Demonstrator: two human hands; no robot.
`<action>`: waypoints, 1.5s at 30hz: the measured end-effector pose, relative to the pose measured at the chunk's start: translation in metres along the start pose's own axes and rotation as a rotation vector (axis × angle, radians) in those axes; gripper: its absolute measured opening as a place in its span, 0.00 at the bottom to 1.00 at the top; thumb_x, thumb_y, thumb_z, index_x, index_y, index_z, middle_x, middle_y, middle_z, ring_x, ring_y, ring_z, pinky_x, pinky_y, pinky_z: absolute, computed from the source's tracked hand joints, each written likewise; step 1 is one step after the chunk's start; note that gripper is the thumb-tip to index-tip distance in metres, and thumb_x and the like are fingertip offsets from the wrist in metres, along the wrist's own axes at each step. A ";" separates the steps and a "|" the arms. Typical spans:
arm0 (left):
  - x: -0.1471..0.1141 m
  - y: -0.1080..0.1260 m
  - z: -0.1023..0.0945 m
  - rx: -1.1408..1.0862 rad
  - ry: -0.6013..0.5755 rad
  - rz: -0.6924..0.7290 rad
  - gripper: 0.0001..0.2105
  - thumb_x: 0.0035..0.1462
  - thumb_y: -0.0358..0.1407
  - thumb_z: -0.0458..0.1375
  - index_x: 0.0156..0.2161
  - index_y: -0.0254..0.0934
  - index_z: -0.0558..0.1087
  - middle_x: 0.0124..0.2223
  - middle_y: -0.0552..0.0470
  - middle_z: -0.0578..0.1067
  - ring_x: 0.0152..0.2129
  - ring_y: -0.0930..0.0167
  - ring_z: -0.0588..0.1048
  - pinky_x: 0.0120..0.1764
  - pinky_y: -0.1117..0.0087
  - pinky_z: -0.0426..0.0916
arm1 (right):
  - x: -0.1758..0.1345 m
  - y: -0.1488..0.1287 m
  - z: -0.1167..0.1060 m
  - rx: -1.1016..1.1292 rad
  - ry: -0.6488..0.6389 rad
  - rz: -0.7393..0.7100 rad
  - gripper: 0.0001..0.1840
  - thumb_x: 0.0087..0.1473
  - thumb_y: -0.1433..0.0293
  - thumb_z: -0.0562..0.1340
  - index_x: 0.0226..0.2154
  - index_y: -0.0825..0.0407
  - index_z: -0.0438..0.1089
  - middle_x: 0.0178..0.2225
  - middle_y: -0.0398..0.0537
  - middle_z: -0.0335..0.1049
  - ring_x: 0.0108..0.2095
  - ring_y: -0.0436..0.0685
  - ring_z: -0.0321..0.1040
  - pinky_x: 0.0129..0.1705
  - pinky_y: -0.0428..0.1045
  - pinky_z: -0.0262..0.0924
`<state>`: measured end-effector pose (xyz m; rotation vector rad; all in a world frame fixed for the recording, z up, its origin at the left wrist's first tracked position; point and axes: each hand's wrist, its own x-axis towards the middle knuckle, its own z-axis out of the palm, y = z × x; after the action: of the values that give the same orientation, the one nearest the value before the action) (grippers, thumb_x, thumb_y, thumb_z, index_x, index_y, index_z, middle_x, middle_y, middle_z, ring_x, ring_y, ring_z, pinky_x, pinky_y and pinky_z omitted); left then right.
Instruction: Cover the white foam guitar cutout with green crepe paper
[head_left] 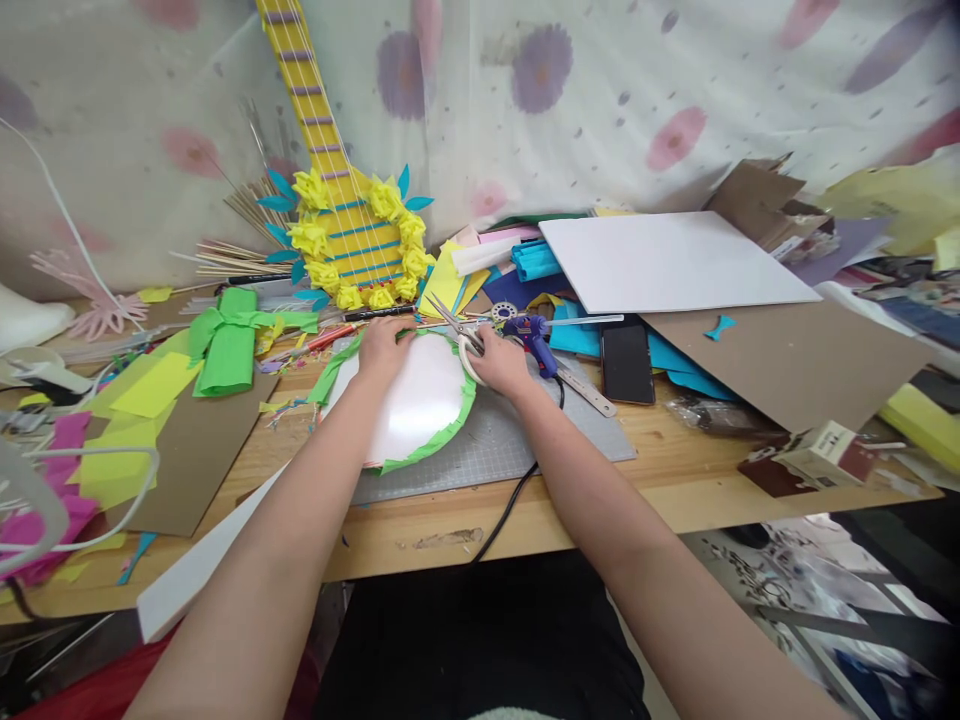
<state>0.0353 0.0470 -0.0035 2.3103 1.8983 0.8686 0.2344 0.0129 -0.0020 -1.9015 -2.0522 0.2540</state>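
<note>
A rounded white board (409, 400) with green crepe paper (442, 435) along its edge lies on a grey cutting mat (495, 450). My left hand (384, 348) is at the board's far left edge, fingers curled over the rim; exactly what its fingertips pinch is hidden. In my right hand (501, 360) is a pair of scissors (469, 342) with pale handles. Their blades are apart and point up and left, just beyond the board's far right edge. Close to the right hand lie a blue glue gun (534, 340) and a metal ruler (586, 388).
A yellow paper guitar (352, 240) with flowers leans at the back. Green crepe paper (229, 345) lies left. At right are a phone (627, 358), a white rectangular board (675, 262), cardboard (795, 350) and a small box (810, 460). A black cord (510, 505) crosses the table's front edge.
</note>
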 end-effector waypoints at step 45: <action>0.003 -0.011 0.008 -0.111 0.111 -0.048 0.09 0.55 0.29 0.55 0.38 0.40 0.76 0.41 0.49 0.77 0.40 0.63 0.74 0.42 0.64 0.66 | 0.011 -0.001 -0.034 -0.265 -0.063 -0.225 0.22 0.57 0.56 0.51 0.47 0.53 0.63 0.46 0.56 0.73 0.44 0.63 0.70 0.38 0.50 0.59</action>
<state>0.0295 0.0554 -0.0128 2.1875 1.8847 1.0878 0.2447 0.0207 0.0309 -1.7998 -2.4213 -0.0146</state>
